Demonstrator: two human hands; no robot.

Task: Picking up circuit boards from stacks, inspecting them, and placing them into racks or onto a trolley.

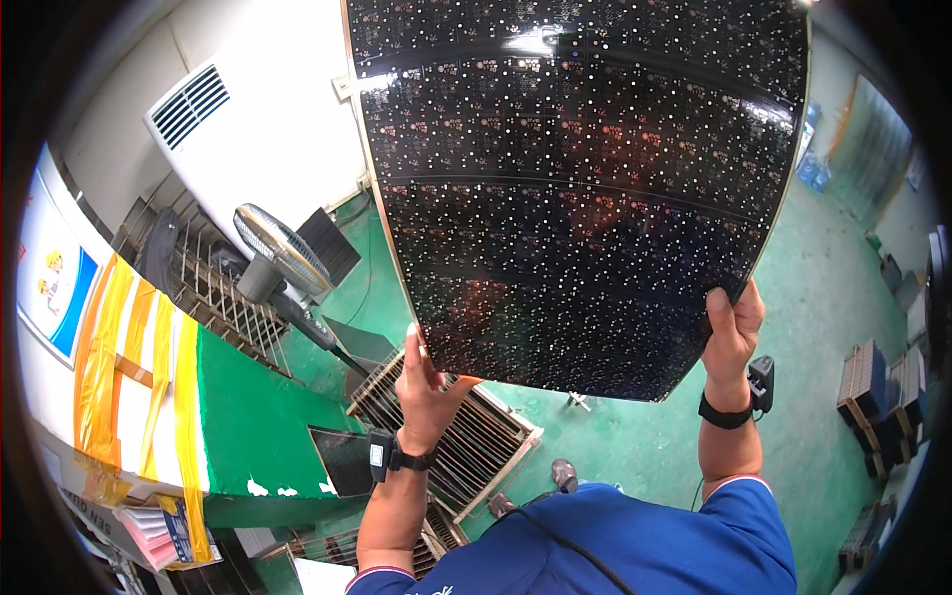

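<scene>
One black board (pixel 585 218) is held up in front. Its lower left corner is pinched by the left hand (pixel 424 402), its lower right edge by the right hand (pixel 732 337). One fan (pixel 281 248) and two shoes (pixel 564 475) are seen.

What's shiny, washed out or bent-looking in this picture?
In the head view, white glare streaks the glossy black circuit-board panel, near its top and right edge; the white vented unit at upper left looks washed out; straight edges bow toward the rim, where the picture darkens to black.
</scene>
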